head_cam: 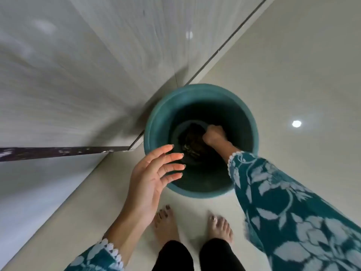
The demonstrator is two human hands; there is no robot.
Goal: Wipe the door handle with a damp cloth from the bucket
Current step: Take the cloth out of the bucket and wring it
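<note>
A teal plastic bucket [156, 122] stands on the pale floor right in front of my feet. At its bottom lies a dark, wet cloth [192, 136]. My right hand [214, 134] reaches deep inside and is closed on the cloth's right side. Over the bucket's near left rim hovers my left hand [154, 173], fingers spread, palm facing right, holding nothing. No door handle is in view.
A pale glossy door or panel [78, 85] rises on the left, its dark bottom edge [64, 151] ending beside the bucket. Shiny beige floor tiles [293, 75] extend to the right. My bare feet [191, 225] stand just behind the bucket.
</note>
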